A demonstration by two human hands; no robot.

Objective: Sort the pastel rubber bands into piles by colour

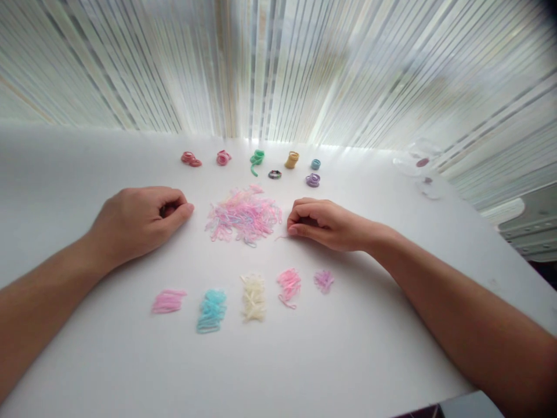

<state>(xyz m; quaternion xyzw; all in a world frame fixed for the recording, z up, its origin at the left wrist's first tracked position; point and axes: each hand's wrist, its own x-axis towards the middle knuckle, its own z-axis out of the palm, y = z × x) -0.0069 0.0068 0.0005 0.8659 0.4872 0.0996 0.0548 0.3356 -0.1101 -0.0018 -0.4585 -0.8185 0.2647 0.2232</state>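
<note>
A loose heap of thin pastel rubber bands (246,216), mostly pink with some pale blue and cream, lies on the white table between my hands. My right hand (324,223) rests just right of the heap, thumb and index finger pinched on a thin pale pink rubber band (281,237) whose end sticks out to the left. To the left of the heap lies my left hand (145,220), curled, its thumb against the bent fingers; anything inside is hidden. Nearer me are a pink bundle (169,301), a turquoise pile (212,311), a cream pile (253,298), a brighter pink pile (289,285) and a lilac pile (324,281).
Behind the heap stand small coils in red (190,159), pink (223,157), green (257,159), yellow (292,159), blue (315,164) and purple (313,180), plus a dark multicoloured ring (275,174). Clear round objects (429,187) sit far right. A string curtain (270,69) borders the table (117,360).
</note>
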